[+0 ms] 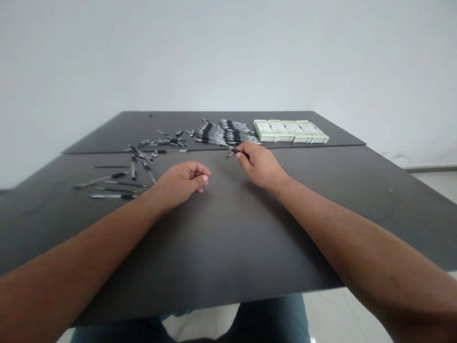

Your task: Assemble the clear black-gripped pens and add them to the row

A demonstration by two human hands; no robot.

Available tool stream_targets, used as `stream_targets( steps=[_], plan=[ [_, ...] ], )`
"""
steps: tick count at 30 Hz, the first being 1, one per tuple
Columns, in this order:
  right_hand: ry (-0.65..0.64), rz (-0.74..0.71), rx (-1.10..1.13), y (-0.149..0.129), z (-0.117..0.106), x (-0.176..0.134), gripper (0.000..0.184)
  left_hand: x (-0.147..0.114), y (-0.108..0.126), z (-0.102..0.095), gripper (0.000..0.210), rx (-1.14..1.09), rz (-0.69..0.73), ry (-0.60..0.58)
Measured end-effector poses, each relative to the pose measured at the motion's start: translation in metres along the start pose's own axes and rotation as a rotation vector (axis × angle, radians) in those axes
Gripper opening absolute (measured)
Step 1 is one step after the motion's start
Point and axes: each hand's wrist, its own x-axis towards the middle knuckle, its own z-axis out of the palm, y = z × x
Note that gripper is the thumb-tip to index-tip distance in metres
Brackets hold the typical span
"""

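The right hand point(260, 165) pinches a slim black-and-grey plastic pen point(234, 150) toward ten o'clock; the left hand point(183, 180) half-curls, contents unclear.

No legible text anywhere.

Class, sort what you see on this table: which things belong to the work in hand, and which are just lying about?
In the work, it seems:
- pen in the right hand
- loose pens and parts near the left hand
- piled pens beyond

Apparently just lying about:
- pale boxes, untouched
- small dark piece, far left
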Motion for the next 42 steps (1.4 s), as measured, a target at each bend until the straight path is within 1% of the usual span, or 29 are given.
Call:
stream_targets(
  steps=[3,6,9,13,17,23,28,33,38,42],
  plan=[
    [-0.039,-0.033,0.018,-0.009,0.001,-0.004,0.024,0.001,-0.007,0.002,0.035,-0.260,0.025,0.135],
    [-0.085,-0.085,0.017,-0.018,0.002,-0.008,0.025,0.001,-0.005,0.003,0.032,-0.389,0.023,0.211],
    [-0.129,-0.132,0.002,-0.024,0.003,-0.011,0.025,0.001,0.000,0.004,0.027,-0.464,0.013,0.249],
    [-0.169,-0.148,-0.023,-0.026,0.005,-0.013,0.024,0.000,0.002,0.007,0.023,-0.510,0.030,0.249],
    [-0.192,-0.159,-0.046,-0.025,0.007,-0.013,0.024,-0.001,-0.003,0.009,0.020,-0.447,0.067,0.246],
    [-0.191,-0.173,-0.070,-0.027,0.005,-0.014,0.024,0.000,-0.008,0.005,0.020,-0.246,0.123,0.237],
    [-0.214,-0.217,-0.090,-0.027,0.005,-0.013,0.025,-0.001,-0.005,0.004,0.017,-0.129,0.123,0.235],
    [-0.240,-0.234,-0.117,-0.032,0.004,-0.015,0.027,-0.005,-0.001,0.004,0.014,0.005,0.119,0.196],
    [-0.276,-0.219,-0.175,-0.039,0.003,-0.015,0.029,-0.009,0.003,0.002,0.013,0.186,0.178,0.202],
    [-0.298,-0.213,-0.162,-0.040,0.003,-0.016,0.033,-0.010,0.007,0.001,0.012,0.250,0.173,0.209]
  ],
)
